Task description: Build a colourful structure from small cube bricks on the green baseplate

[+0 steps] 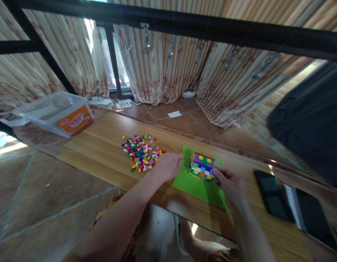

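Observation:
A small building-block structure (202, 166) in rows of red, pink, yellow, green, blue, white and orange stands on a green baseplate (201, 191). My right hand (232, 182) is at its right side, with thumb and fingers closed on its near right corner. My left hand (169, 165) hovers over the left edge of the baseplate, fingers pinched together; whatever they hold is too small to make out. Just left of it, a loose pile of small colourful building blocks (141, 153) lies spread on the wooden table (102, 145).
A clear plastic box (53, 112) with an orange label sits at the table's far left end. Toward the right end lie a black tablet-like device (273, 194) and another dark device (316, 214). A black metal bar (184, 27) crosses in front of patterned curtains (163, 69).

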`<state>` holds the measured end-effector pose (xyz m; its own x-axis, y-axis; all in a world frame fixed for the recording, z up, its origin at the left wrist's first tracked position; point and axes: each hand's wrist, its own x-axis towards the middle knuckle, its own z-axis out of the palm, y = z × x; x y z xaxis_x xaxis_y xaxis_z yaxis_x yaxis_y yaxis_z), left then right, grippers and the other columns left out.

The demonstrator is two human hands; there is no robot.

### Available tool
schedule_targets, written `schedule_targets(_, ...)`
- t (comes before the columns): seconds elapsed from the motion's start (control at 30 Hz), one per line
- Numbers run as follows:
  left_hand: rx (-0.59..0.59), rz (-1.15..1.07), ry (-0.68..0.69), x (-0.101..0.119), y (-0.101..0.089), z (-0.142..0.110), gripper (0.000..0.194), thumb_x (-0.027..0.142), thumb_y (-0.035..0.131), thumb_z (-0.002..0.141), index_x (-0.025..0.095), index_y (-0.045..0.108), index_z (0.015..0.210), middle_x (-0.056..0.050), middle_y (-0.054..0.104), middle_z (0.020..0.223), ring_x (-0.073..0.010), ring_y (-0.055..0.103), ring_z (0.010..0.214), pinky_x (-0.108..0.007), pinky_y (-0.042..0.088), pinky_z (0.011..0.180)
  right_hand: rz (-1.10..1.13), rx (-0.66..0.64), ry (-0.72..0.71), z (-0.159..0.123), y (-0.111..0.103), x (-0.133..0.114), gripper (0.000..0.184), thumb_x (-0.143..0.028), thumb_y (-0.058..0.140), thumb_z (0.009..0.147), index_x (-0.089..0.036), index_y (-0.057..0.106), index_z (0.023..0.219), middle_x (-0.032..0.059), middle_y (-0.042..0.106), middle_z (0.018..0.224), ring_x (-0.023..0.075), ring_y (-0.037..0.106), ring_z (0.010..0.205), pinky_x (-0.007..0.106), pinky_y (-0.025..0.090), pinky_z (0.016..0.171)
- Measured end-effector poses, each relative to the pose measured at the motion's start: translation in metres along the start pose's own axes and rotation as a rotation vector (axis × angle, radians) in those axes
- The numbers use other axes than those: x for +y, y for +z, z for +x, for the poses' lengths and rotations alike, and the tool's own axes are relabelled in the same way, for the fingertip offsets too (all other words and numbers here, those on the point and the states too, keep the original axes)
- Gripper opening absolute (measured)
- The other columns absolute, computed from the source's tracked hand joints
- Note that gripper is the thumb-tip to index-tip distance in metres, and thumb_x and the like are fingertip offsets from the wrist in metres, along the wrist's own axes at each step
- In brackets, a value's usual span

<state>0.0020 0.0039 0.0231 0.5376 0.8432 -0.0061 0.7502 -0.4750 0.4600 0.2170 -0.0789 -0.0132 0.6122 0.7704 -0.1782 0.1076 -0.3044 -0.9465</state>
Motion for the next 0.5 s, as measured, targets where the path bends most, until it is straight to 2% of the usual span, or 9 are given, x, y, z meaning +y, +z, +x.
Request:
schedule_targets(0.13,0.019,0.007,-0.001,-0.006,-0.001,-0.001,0.027,0.019,0.043,0.088,0.018,0.070,0.087,-0.007,0.072,0.087,-0.0200,0.066,0.081,-0.030,0.048,0.074,0.003,0.000,0.006,-0.002,0.002,0.001,0.057,-0.055,0.076,0.055,-0.010,0.072,0.090,0.0024,0.065,0.061,0.0106,0.052,0.048,0.023,0.044,0.045)
schedule_targets(0.27,0.106,-0.025,-0.037,-0.022,-0.013,0.000,0.027,0.020,0.044,0.088,0.018,0.071,0.095,-0.008,0.073,0.093,-0.0196,0.066,0.085,-0.029,0.047,0.077,-0.018,0.024,-0.010,-0.002,0.000,-0.002,0.054,-0.052,0.076,0.056,-0.010,0.072,0.088,0.0024,0.063,0.059,0.0111,0.050,0.047,0.024,0.042,0.045)
schedule_targets(0.43,0.245,-0.085,-0.112,-0.049,-0.039,-0.002,0.027,0.019,0.045,0.087,0.017,0.071,0.090,-0.006,0.072,0.083,-0.0163,0.063,0.076,-0.026,0.045,0.071,-0.041,0.304,-0.212,-0.009,0.000,-0.016,0.040,-0.050,0.068,0.069,-0.013,0.072,0.083,0.0011,0.061,0.060,0.0114,0.049,0.050,0.024,0.040,0.048)
schedule_targets(0.5,0.300,-0.110,-0.146,-0.057,-0.048,-0.003,0.027,0.019,0.045,0.087,0.016,0.072,0.087,-0.005,0.072,0.078,-0.0156,0.062,0.073,-0.025,0.044,0.069,-0.077,0.309,-0.326,-0.018,0.009,-0.023,0.034,-0.047,0.065,0.074,-0.015,0.071,0.082,0.0018,0.063,0.063,0.0136,0.054,0.056,0.026,0.044,0.054)
